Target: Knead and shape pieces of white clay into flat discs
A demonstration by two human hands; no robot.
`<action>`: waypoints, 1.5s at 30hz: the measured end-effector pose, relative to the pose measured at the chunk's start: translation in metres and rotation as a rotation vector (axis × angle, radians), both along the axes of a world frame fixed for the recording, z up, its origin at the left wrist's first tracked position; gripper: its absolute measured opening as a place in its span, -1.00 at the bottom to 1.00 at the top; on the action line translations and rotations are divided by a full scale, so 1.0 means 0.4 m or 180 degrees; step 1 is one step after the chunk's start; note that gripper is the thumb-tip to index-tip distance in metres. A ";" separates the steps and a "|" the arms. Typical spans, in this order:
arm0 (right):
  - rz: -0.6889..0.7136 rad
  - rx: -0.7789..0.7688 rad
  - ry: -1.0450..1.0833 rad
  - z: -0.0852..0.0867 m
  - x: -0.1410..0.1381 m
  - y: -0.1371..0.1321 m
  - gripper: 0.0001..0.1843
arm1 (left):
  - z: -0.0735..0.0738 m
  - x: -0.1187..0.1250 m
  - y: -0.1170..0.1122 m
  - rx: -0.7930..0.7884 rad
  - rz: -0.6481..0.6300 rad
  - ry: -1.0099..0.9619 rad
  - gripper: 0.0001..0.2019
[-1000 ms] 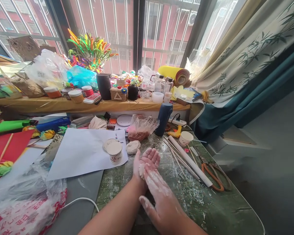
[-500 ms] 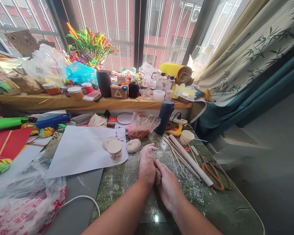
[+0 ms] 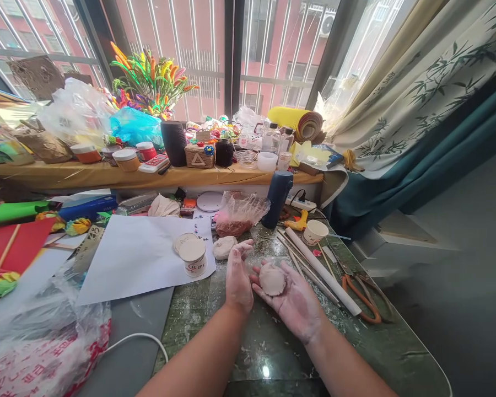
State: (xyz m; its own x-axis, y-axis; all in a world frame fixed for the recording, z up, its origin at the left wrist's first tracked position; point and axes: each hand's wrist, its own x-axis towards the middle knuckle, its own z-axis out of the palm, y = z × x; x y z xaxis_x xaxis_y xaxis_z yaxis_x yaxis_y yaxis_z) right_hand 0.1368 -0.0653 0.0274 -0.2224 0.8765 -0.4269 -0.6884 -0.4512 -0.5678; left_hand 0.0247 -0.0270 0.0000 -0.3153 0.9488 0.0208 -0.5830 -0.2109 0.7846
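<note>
A pale, flattened disc of clay or dough with a ragged edge rests on the upturned palm and fingers of my right hand. Beside it, my left hand is held on edge with fingers stretched out and nothing in it, apart from the disc. Whitish powder coats both hands. Just beyond my left hand lies a larger pale lump. To its left, a paper cup topped by a round pale disc stands on white paper.
On the right lie a white rolling tube, thin sticks, scissors, another paper cup and a yellow glue gun. A dark blue cylinder stands behind, near a bag of reddish-brown material. Plastic bags cover the left front.
My hands were pressed together around the lump and have parted. My right hand has turned palm up, showing the piece as a flat disc; my left has moved slightly left.
</note>
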 end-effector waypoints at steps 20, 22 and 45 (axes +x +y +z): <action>0.0150 0.0728 -0.0399 -0.027 0.067 0.137 -0.57 | -0.007 0.010 0.007 -0.0484 -0.0215 -0.0077 -0.70; 0.0205 0.0727 -0.0537 -0.032 0.065 0.136 -0.46 | -0.009 0.011 0.008 -0.0478 -0.0220 -0.0106 -0.69; 0.0769 0.0758 -0.0221 0.017 0.015 0.057 0.18 | 0.025 -0.034 0.008 -0.0043 0.0170 0.2084 -0.77</action>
State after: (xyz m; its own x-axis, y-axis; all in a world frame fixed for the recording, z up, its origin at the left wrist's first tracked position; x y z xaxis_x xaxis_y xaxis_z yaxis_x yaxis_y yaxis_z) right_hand 0.1427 -0.0426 0.0342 -0.4133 0.8789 -0.2381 -0.5338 -0.4457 -0.7187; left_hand 0.0112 -0.0237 0.0101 -0.2881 0.9337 0.2127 0.0271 -0.2141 0.9764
